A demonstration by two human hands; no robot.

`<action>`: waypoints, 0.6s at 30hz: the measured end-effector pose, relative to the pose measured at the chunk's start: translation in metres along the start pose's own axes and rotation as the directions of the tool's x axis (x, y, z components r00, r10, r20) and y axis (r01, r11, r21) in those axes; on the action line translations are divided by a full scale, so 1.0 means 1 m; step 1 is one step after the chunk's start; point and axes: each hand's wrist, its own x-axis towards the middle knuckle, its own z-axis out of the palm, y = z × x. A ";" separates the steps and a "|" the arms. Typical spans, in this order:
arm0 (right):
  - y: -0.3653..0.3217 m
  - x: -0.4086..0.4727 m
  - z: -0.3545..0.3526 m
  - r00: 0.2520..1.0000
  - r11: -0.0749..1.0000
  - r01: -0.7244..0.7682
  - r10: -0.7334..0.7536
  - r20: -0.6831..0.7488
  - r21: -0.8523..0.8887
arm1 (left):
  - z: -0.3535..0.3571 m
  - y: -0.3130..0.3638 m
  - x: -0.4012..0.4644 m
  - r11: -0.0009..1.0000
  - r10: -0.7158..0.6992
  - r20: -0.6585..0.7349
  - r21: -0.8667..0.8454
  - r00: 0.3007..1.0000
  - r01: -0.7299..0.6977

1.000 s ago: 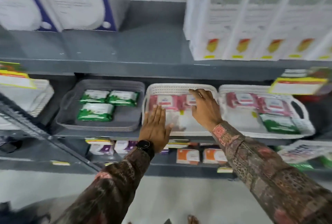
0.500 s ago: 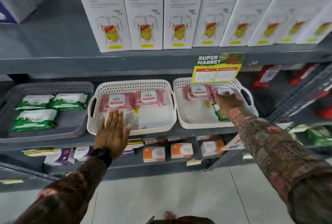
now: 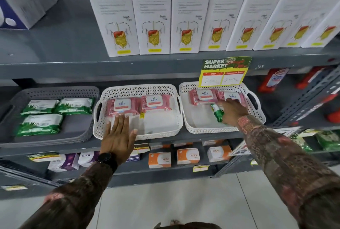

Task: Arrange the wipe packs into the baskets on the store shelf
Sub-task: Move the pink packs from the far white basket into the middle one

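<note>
Three baskets stand side by side on the middle shelf. The grey basket point(image 3: 86, 133) at left holds three green wipe packs point(image 3: 39, 125). The middle white basket point(image 3: 139, 89) holds two pink wipe packs point(image 3: 122, 106) along its back. The right white basket point(image 3: 257, 116) holds two more pink packs point(image 3: 203, 96) and one green wipe pack point(image 3: 218, 114). My right hand point(image 3: 233, 110) is inside the right basket, gripping that green pack, which is tilted up on edge. My left hand point(image 3: 118, 137) lies flat with fingers spread over the front rim of the middle basket, holding nothing.
White Vizyme boxes point(image 3: 152, 13) line the shelf above. A yellow price tag point(image 3: 224, 71) hangs over the right basket's back rim. Small orange boxes point(image 3: 160, 159) and purple boxes point(image 3: 63, 162) sit on the shelf below. Red items point(image 3: 276, 80) stand at far right.
My right hand went from the middle basket into the right basket and has closed on the green pack, tilting it up. My left hand stayed on the middle basket's front.
</note>
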 end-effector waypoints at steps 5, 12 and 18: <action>-0.082 -0.001 -0.031 0.982 0.983 0.112 -0.087 -0.165 0.145 | -0.016 -0.024 -0.010 0.996 -0.044 -0.069 -0.084 0.997 0.038; -0.280 -0.013 -0.042 0.914 0.901 0.396 -0.368 -0.172 0.175 | -0.051 -0.145 -0.048 0.961 -0.273 -0.088 -0.065 0.958 0.268; -0.446 -0.037 -0.020 0.804 0.796 0.591 -0.569 -0.174 0.126 | -0.051 -0.206 -0.078 0.946 -0.323 -0.033 -0.046 0.946 0.321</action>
